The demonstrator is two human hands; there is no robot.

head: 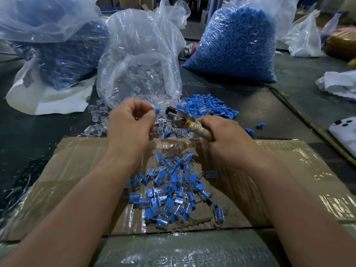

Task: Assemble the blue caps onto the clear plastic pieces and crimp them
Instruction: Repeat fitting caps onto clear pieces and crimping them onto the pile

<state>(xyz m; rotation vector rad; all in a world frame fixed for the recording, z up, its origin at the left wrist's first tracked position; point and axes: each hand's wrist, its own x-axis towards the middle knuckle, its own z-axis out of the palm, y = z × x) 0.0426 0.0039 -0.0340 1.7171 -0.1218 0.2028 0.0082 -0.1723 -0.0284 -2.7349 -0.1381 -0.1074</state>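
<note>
The left hand [131,122] pinches a blue cap [157,110], the right hand [223,137] grips the pliers [185,122]; crimping it probably comes next.

a dark table [269,105] carries taped cardboard [269,170] at the near side. far left, a bag of blue parts [63,54] sits on a white sheet [48,101]. far centre is a bag of clear pieces [138,64], far right a bag of blue caps [235,45]. loose clear pieces [96,120] and loose blue caps [208,106] lie just near of the bags. a phone [344,133] and a white cloth [339,83] lie at the right.

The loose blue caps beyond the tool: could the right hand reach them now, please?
Probably not freely: the right hand grips the crimping tool, so it is occupied, though the blue caps lie uncovered close by.
</note>
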